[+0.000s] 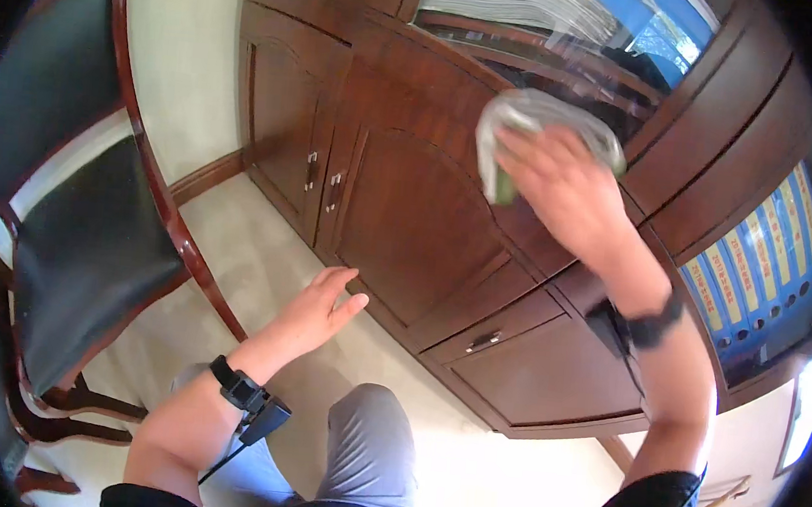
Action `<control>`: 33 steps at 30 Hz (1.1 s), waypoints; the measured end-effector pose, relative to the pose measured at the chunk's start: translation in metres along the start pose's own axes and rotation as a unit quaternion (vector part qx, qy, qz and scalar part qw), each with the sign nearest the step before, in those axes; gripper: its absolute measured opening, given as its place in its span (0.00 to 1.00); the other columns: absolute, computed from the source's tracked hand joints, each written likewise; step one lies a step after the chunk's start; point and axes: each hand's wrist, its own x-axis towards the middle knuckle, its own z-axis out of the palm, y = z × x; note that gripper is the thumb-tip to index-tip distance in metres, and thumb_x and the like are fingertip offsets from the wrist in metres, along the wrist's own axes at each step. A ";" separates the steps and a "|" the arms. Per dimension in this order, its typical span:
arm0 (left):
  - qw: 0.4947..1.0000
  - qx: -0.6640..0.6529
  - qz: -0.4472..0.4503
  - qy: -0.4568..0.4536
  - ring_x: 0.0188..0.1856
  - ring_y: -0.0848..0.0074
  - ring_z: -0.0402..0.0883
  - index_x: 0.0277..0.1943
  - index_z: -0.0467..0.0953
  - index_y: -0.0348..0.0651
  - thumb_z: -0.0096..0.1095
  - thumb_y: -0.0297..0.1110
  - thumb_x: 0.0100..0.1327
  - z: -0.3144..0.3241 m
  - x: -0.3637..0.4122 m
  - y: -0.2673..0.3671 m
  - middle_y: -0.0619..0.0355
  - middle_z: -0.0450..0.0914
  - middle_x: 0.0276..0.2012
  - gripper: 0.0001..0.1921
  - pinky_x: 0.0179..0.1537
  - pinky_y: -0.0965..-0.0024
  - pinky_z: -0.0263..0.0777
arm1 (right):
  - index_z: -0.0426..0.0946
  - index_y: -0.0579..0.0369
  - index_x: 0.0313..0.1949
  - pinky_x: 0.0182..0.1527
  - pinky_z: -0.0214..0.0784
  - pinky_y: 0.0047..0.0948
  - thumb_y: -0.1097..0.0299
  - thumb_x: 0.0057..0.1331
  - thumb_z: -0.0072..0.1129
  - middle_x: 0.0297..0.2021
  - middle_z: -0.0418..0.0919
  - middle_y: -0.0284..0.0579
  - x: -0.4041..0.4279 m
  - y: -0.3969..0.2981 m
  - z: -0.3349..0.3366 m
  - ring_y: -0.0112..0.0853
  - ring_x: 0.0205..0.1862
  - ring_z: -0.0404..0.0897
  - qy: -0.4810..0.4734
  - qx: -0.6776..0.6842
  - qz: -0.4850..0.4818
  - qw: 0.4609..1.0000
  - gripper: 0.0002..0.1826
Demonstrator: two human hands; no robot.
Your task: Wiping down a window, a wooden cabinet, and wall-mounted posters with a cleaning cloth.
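Note:
My right hand lies flat over a folded white and green cloth, pressing it at the lower edge of a glass door of a dark wooden cabinet. The hand is a little blurred. My left hand hangs in the air in front of the lower cabinet doors, its fingers apart and nothing in it. Black straps with small devices sit on both wrists. Behind the glass, stacked papers and dark items are visible.
Wooden chairs with black padded seats and backs stand at the left, near a pale wall. Metal handles stick out from the lower doors. Blue binders bearing writing stand in the cabinet's right section. My knees are below, over the pale floor.

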 end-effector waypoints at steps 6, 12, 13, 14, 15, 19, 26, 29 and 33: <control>0.999 0.006 0.044 -0.030 0.59 0.56 0.70 0.63 0.61 0.35 0.49 0.48 0.69 -0.010 -0.001 0.026 0.43 0.64 0.60 0.28 0.58 0.61 0.65 | 0.70 0.38 0.59 0.66 0.54 0.37 0.70 0.56 0.53 0.65 0.62 0.31 -0.153 -0.025 -0.014 0.32 0.63 0.63 -0.167 -0.042 -0.017 0.985 0.29; 0.995 0.030 0.077 -0.062 0.60 0.52 0.68 0.63 0.61 0.35 0.49 0.52 0.68 0.000 0.010 0.028 0.44 0.63 0.62 0.31 0.59 0.59 0.65 | 0.66 0.30 0.62 0.69 0.45 0.36 0.55 0.54 0.61 0.67 0.57 0.33 -0.099 -0.038 0.012 0.31 0.66 0.58 -0.146 -0.108 -0.003 0.983 0.33; 0.993 0.021 0.082 -0.079 0.60 0.53 0.68 0.63 0.60 0.34 0.48 0.56 0.67 0.004 0.012 0.028 0.43 0.62 0.62 0.34 0.59 0.59 0.65 | 0.65 0.30 0.63 0.69 0.44 0.36 0.53 0.55 0.60 0.68 0.56 0.34 -0.084 -0.042 0.018 0.31 0.66 0.58 -0.148 -0.095 0.022 0.984 0.34; 0.992 0.011 0.088 -0.087 0.60 0.52 0.67 0.63 0.61 0.32 0.48 0.56 0.67 0.005 0.012 0.031 0.41 0.63 0.62 0.35 0.59 0.59 0.65 | 0.61 0.32 0.66 0.70 0.41 0.36 0.51 0.57 0.58 0.69 0.55 0.36 -0.070 -0.043 0.027 0.31 0.67 0.58 -0.142 -0.115 0.023 0.983 0.36; 0.993 0.014 0.080 -0.083 0.60 0.52 0.67 0.63 0.61 0.32 0.48 0.56 0.67 0.005 0.010 0.032 0.41 0.63 0.62 0.35 0.59 0.59 0.65 | 0.60 0.34 0.67 0.70 0.39 0.37 0.50 0.59 0.55 0.69 0.54 0.38 -0.052 -0.048 0.036 0.31 0.68 0.56 -0.146 -0.124 0.031 0.981 0.35; 0.990 0.004 0.104 -0.097 0.59 0.51 0.69 0.61 0.61 0.28 0.47 0.56 0.67 0.003 0.005 0.031 0.38 0.64 0.60 0.35 0.58 0.59 0.66 | 0.58 0.39 0.67 0.70 0.41 0.37 0.52 0.61 0.53 0.69 0.53 0.41 0.026 -0.056 0.064 0.34 0.68 0.57 -0.100 -0.146 0.015 0.984 0.35; 0.987 0.055 0.072 -0.133 0.63 0.50 0.64 0.63 0.61 0.32 0.48 0.55 0.67 -0.011 -0.019 0.032 0.38 0.62 0.63 0.34 0.62 0.59 0.62 | 0.55 0.48 0.68 0.70 0.43 0.39 0.52 0.66 0.47 0.70 0.49 0.49 0.167 -0.072 0.145 0.41 0.69 0.53 -0.012 -0.216 -0.007 0.976 0.33; 0.982 0.103 0.086 -0.135 0.61 0.48 0.67 0.60 0.64 0.30 0.49 0.56 0.66 -0.017 -0.028 0.030 0.37 0.65 0.60 0.34 0.59 0.57 0.65 | 0.55 0.45 0.68 0.69 0.46 0.37 0.52 0.67 0.47 0.71 0.48 0.46 0.205 -0.070 0.172 0.43 0.69 0.53 -0.040 -0.194 0.001 0.980 0.32; 0.979 0.144 0.065 -0.131 0.58 0.48 0.69 0.59 0.66 0.31 0.50 0.57 0.65 -0.022 -0.041 0.032 0.36 0.65 0.59 0.34 0.56 0.56 0.68 | 0.58 0.44 0.67 0.67 0.50 0.34 0.55 0.66 0.50 0.70 0.50 0.41 0.190 -0.087 0.189 0.44 0.68 0.55 -0.018 -0.180 -0.019 0.983 0.31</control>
